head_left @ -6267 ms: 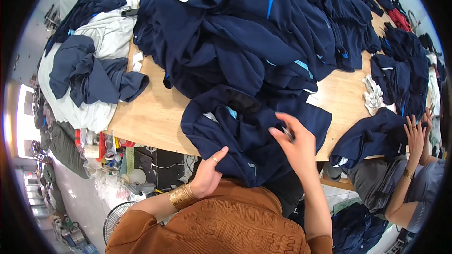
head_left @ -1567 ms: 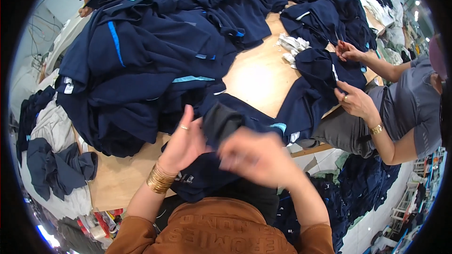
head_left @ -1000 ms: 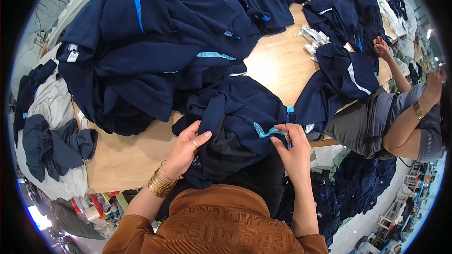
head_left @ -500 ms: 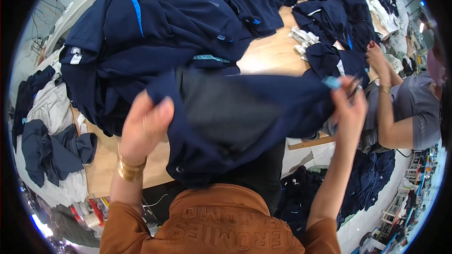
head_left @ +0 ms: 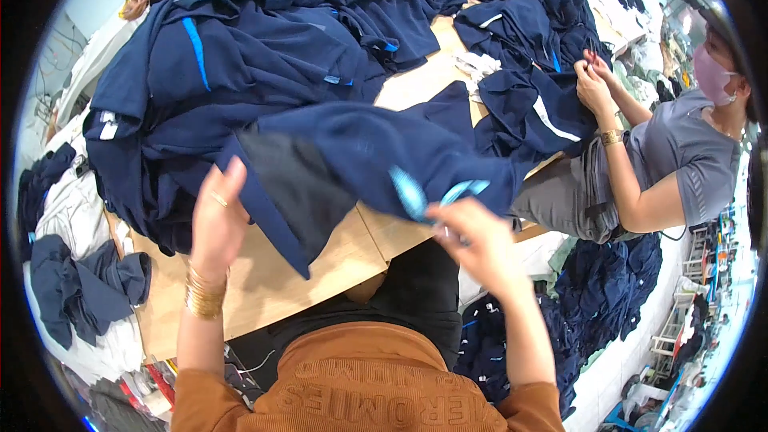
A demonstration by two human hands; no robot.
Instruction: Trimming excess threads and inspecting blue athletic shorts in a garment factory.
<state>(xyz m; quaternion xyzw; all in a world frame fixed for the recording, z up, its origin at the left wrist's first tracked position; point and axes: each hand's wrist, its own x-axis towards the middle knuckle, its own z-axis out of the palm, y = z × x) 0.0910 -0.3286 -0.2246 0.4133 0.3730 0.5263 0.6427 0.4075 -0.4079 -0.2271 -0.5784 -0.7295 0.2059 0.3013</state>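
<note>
The garment (head_left: 364,140) is navy with a panel (head_left: 298,184), seemingly charcoal, and light-blue trim (head_left: 409,190).

Way through over table (head_left: 276,284) at near left; clothes pile (head_left: 240,56) blocks far left, navy cloth (head_left: 344,140) middle, co-worker's arms (head_left: 624,176) right.

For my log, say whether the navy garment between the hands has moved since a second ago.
Yes, inward over the wooden table: the navy garment overhung its near edge then; now that edge shows below the grey panel.
</note>
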